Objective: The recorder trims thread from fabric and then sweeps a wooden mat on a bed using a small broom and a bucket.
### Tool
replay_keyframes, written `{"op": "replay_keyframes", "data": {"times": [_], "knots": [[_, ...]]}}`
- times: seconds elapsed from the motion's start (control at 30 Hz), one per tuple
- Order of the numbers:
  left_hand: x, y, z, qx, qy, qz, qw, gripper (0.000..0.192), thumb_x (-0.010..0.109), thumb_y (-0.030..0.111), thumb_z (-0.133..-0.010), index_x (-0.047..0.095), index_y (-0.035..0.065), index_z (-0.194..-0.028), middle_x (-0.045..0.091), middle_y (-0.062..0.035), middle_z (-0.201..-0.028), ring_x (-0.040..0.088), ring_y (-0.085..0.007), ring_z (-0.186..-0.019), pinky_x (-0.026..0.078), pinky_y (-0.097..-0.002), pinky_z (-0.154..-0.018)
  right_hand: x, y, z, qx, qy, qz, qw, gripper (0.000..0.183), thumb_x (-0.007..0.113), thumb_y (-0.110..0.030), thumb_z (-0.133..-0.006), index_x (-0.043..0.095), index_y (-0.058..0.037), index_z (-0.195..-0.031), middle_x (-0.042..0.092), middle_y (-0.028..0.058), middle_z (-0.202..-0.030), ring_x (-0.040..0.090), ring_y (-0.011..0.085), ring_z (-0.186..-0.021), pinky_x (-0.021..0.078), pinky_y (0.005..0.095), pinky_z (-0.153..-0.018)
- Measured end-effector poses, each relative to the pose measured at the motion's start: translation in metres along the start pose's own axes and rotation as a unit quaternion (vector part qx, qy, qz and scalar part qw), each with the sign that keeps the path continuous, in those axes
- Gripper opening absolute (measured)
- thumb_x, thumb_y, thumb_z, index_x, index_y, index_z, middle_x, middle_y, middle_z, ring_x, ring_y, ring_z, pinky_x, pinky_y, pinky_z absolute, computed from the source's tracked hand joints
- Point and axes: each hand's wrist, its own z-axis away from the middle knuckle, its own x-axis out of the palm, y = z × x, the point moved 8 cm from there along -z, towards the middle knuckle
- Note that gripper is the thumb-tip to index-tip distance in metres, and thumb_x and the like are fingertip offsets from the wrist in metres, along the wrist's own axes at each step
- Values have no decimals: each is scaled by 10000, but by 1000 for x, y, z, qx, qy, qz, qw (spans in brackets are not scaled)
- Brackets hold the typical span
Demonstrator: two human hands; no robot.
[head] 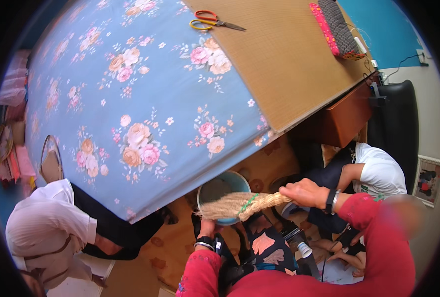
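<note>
A short straw hand broom with a braided handle and a green tie lies across the view over a blue basin. My right hand grips the broom's handle end. My left hand is at the near rim of the basin, partly hidden under the bristles; it appears to hold that rim. The inside of the basin looks dark grey, and what lies in it cannot be made out. Below my arms, dark patterned cloth covers my lap.
Before me stands a bed with a blue floral sheet and a tan mat. Scissors and a grey-and-pink pillow lie on it. One person is at left, another at right, beside a black chair.
</note>
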Motion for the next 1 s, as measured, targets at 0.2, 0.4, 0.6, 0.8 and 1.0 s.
{"op": "replay_keyframes", "data": {"times": [0.2,0.4,0.6,0.8,1.0], "knots": [[-49,-24,9,-8,50,49,998,490,444,19,-840,387,79,-1322,636,-164,-1025,682,-276,-694,584,-347,-477,-105,5,-81,30,266,-21,963,451,651,-57,-732,454,-59,-1137,592,161,-851,609,386,-766,498,457,-625],[-74,-30,21,-12,105,76,991,497,443,24,-850,360,82,-1336,637,-172,-999,686,-281,-674,581,-336,-459,-57,-30,-145,46,146,29,988,277,576,-77,-799,459,-80,-1050,616,164,-842,645,372,-787,522,460,-641],[-101,-37,16,-7,85,38,996,476,437,22,-851,381,59,-1323,644,-197,-966,682,-296,-641,571,-331,-433,43,-70,-20,10,-37,-58,998,352,656,-158,-774,463,-102,-1063,612,152,-866,647,365,-804,516,453,-640],[-95,-30,26,-9,72,17,997,469,423,5,-852,374,34,-1318,644,-203,-957,686,-318,-661,579,-346,-452,-10,-34,25,231,224,-194,927,473,672,-259,-791,432,-60,-1147,606,212,-994,610,427,-864,510,477,-719],[-66,-15,32,-23,28,-18,999,446,432,30,-866,362,47,-1307,653,-195,-988,697,-315,-716,587,-361,-500,-99,16,-73,213,351,-185,893,459,649,-183,-826,389,-14,-1165,570,269,-1033,583,462,-915,485,515,-749]]}}
